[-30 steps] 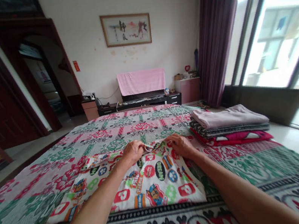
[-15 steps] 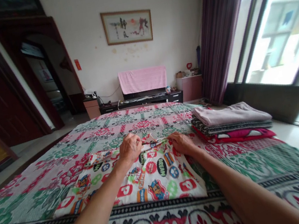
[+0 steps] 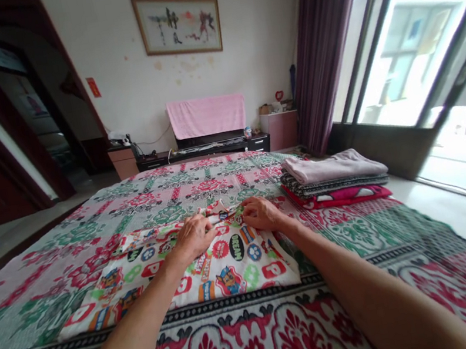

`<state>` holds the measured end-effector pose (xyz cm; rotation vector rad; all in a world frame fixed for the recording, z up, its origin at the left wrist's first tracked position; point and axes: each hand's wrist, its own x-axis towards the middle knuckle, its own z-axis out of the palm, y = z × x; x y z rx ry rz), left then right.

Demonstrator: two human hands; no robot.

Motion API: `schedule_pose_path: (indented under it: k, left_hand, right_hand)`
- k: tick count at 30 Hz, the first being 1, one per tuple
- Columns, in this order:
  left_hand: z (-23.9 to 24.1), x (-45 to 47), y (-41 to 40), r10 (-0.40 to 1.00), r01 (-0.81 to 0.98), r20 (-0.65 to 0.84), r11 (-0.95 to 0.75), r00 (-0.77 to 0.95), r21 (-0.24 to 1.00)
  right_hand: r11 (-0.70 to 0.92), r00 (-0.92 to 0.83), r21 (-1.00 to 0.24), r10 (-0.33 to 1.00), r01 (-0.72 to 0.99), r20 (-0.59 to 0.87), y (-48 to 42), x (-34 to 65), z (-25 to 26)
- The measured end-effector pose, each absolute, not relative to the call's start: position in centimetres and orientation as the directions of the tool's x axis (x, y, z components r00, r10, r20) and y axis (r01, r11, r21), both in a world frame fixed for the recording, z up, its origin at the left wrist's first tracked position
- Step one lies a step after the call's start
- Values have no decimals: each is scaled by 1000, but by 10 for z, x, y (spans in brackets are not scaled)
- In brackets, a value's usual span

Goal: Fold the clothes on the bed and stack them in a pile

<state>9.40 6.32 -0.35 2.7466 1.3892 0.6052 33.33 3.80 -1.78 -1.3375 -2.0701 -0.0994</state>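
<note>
A white cartoon-print shirt (image 3: 213, 267), covered in puppies, badges and letters, lies spread on the patterned bedspread (image 3: 252, 344). Its bunched collar is at the far edge. My left hand (image 3: 193, 236) has its fingers curled on the fabric just left of the collar. On the other side of the collar, my right hand (image 3: 262, 215) pinches the cloth near the right shoulder. The fingertips of both hands are partly hidden in the folds.
To the right sits a stack of folded cloths (image 3: 336, 178), grey on top and red below. Beyond the bed, a pink towel (image 3: 208, 116) drapes over a screen on a low black cabinet (image 3: 259, 143). Glass doors (image 3: 399, 45) and a purple curtain (image 3: 314, 47) stand at right.
The view has turned slightly right and tilted down. My left hand has lowered and flattened a little onto the shirt; my right hand stays by the collar.
</note>
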Motion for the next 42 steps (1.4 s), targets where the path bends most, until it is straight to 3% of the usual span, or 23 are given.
schedule_pose_path:
  k: [5, 11, 15, 24, 36, 42]
  left_hand:
    - [1, 92, 68, 756, 738, 365, -638, 544, 220]
    - [10, 86, 72, 827, 776, 333, -549, 453, 309]
    - [11, 86, 72, 828, 785, 351, -541, 437, 301]
    - [13, 85, 71, 868, 823, 223, -494, 444, 280]
    - [14, 84, 71, 905, 862, 242, -411, 349, 295]
    - [11, 82, 72, 896, 854, 244, -433, 372, 289]
  right_hand:
    - [496, -210, -278, 719, 823, 662, 40, 331, -15]
    - [556, -221, -306, 687, 773, 693, 46, 329, -17]
    - [558, -181, -345, 683, 754, 708, 49, 328, -18]
    - [588, -220, -359, 691, 725, 688, 49, 320, -15]
    - [543, -280, -342, 762, 767, 584, 52, 322, -23]
    - [490, -185, -356, 757, 796, 627, 48, 320, -12]
